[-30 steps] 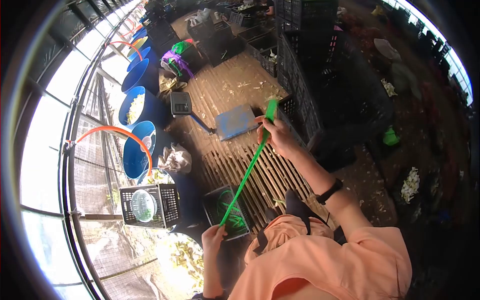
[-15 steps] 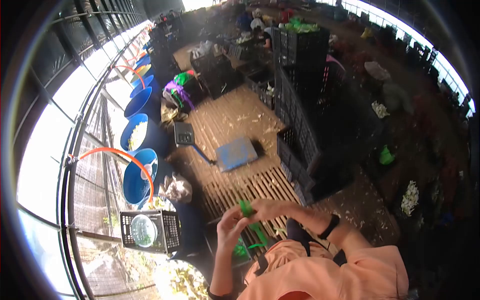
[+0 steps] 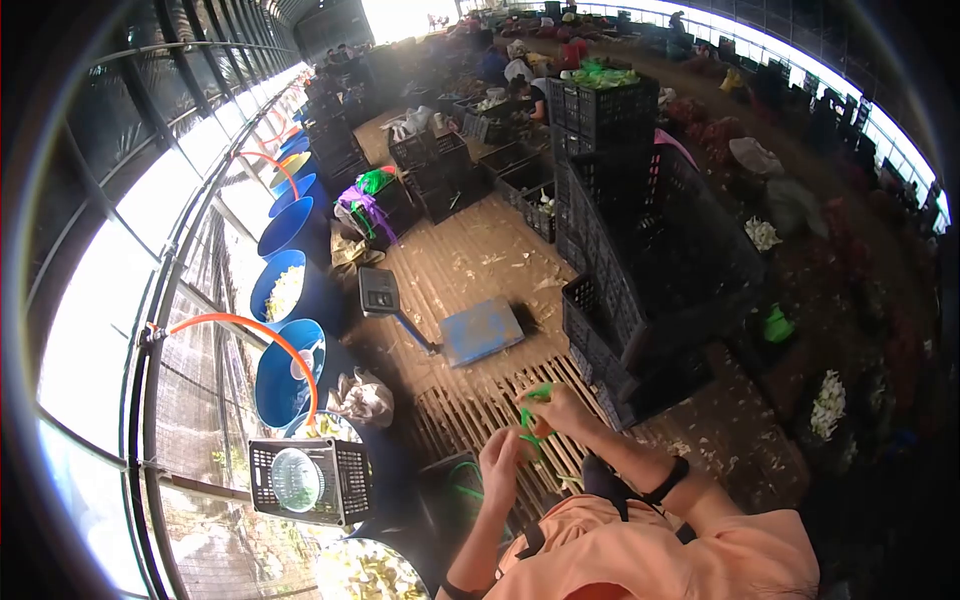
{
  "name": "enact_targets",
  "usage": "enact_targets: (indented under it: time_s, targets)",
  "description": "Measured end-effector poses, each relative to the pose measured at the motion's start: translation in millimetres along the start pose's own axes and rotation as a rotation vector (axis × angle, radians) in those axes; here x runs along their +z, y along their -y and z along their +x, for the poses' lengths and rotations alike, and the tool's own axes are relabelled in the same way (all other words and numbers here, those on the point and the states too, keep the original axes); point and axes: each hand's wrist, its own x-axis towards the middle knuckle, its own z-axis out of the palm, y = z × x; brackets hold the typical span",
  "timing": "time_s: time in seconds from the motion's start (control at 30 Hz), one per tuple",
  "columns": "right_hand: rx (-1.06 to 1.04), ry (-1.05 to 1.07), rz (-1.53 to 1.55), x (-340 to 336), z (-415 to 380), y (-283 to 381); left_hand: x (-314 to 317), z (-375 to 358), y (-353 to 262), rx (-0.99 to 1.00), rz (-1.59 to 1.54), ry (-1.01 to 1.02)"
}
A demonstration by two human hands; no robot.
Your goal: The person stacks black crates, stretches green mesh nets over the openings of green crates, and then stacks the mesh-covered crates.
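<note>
In front of my body, my two hands hold a thin, bright green strip (image 3: pixel 541 391) that looks like soft plastic or netting. My right hand (image 3: pixel 562 412) pinches its upper end. Lower and to the left, my left hand (image 3: pixel 500 460) has its fingers closed on another part of it. A length of the green material hangs between and below the hands. By my left forearm, a green loop (image 3: pixel 462 478) lies over a dark crate (image 3: pixel 440 464), partly hidden by the arm.
Ahead stands a blue platform scale (image 3: pixel 482 332) on slatted boards. Stacked black crates (image 3: pixel 640 270) rise to the right. Blue tubs (image 3: pixel 290 370) with an orange hose (image 3: pixel 250 322) line the left, near a crate holding a clear bowl (image 3: pixel 297 478). A person (image 3: pixel 535 100) sits farther back.
My hands have moved apart, the right one up and to the right, drawing out the green strip that was bunched between them. The view has also shifted slightly.
</note>
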Motion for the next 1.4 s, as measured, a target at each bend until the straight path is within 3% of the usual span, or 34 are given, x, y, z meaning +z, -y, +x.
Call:
enact_targets:
  time_s: [0.1, 0.17, 0.37, 0.43, 0.6, 0.67, 0.73, 0.93, 1.0, 1.07, 1.13, 1.2, 1.23, 1.27, 1.33, 1.37, 1.4]
  targets:
    - [0.023, 0.006, 0.096, 21.2, -2.2, -1.9, -2.9, 4.8, -2.6, -0.144, -0.083, -0.009]
    - [0.054, -0.046, 0.141, 29.5, -3.0, -6.3, 1.2, 5.3, -2.6, -0.038, 0.393, -0.092]
    - [0.027, -0.325, 0.227, 56.8, -2.7, -19.7, -6.7, 9.7, 9.9, 0.064, 0.45, -0.051]
    - [-0.121, -0.409, 0.051, 58.5, -2.0, -21.9, -5.9, 9.5, 12.3, 0.056, 0.322, -0.048]
    - [-0.032, -0.275, 0.297, 46.0, -3.0, -13.7, -19.8, 11.7, 11.7, -0.009, -0.133, 0.002]
    - [0.053, -0.106, 0.69, 33.6, -2.3, -20.7, -30.0, 13.6, 10.5, -0.045, -0.112, -0.053]
    - [0.096, -0.06, 0.682, 31.0, -7.2, -18.1, -31.7, 12.4, 9.5, -0.07, -0.129, -0.057]
    - [0.161, -0.077, 0.571, 34.9, -25.1, -6.9, -31.8, 6.7, 11.5, 0.057, 0.332, -0.017]
    - [0.202, -0.085, 0.592, 30.4, -24.5, -11.1, -39.7, 10.5, 18.7, 0.046, 0.323, -0.051]
    - [0.358, -0.002, 0.914, 26.4, -24.9, -16.0, -45.7, 10.3, 21.8, 0.071, 0.2, -0.101]
    - [0.418, -0.038, 1.008, 27.7, -26.6, -12.6, -49.9, 9.5, 18.4, 0.103, 0.209, -0.055]
    - [0.317, 0.088, 1.397, 20.1, -20.3, -28.0, -49.0, 10.5, 13.5, -0.066, -0.277, -0.222]
    - [0.265, 0.174, 1.496, 14.5, -16.5, -32.1, -55.8, 13.2, 10.3, -0.101, -0.446, -0.166]
    - [0.266, 0.173, 1.498, 9.9, -17.0, -37.4, -58.8, 16.5, 5.3, -0.164, -0.577, -0.245]
    - [0.161, 0.042, 1.106, 3.3, -29.4, -15.4, -81.5, 29.4, 1.3, -0.262, -0.817, -0.318]
    - [0.052, 0.156, 0.98, -2.1, -31.5, -19.4, -113.6, 40.6, 10.8, -0.268, -0.959, -0.162]
    - [0.053, 0.156, 0.981, -5.8, -33.9, -19.4, -111.4, 42.5, -5.0, -0.22, -0.992, -0.189]
